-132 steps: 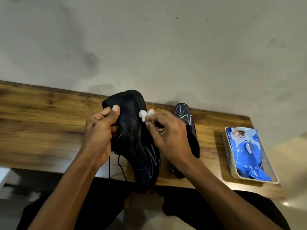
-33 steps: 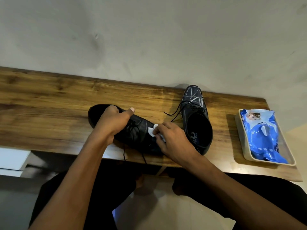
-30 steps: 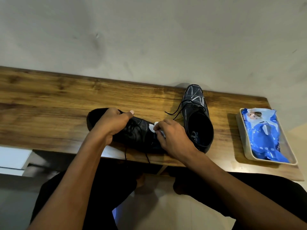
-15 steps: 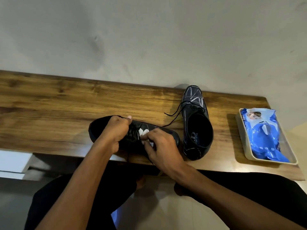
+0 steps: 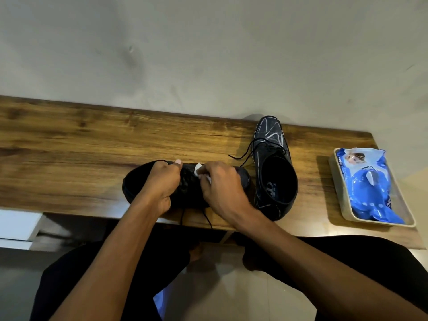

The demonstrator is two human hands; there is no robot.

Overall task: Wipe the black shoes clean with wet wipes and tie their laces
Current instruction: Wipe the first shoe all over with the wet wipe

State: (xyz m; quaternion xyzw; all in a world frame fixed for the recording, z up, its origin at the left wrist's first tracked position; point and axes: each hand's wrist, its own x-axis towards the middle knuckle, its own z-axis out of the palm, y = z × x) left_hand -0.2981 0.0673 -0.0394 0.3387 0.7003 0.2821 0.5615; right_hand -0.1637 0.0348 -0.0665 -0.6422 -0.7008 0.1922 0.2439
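Observation:
One black shoe (image 5: 136,184) lies crosswise near the front edge of the wooden table (image 5: 69,163), its laces hanging over the edge. My left hand (image 5: 162,184) grips its lace area from above. My right hand (image 5: 222,186) rests on the same shoe, pinching a small white wet wipe (image 5: 199,170) against the upper. The second black shoe (image 5: 273,172), marked with white scribbles, stands upright to the right with its toe toward the wall and its laces loose.
A blue pack of wet wipes (image 5: 368,186) lies in a beige tray (image 5: 340,200) at the table's right end. A grey wall rises right behind the table. My legs in dark clothes are below the table's front edge.
The shoe was held up and tilted; now it lies flat on the table. My right hand with the wipe has slid from its side onto the lace area, close to my left hand.

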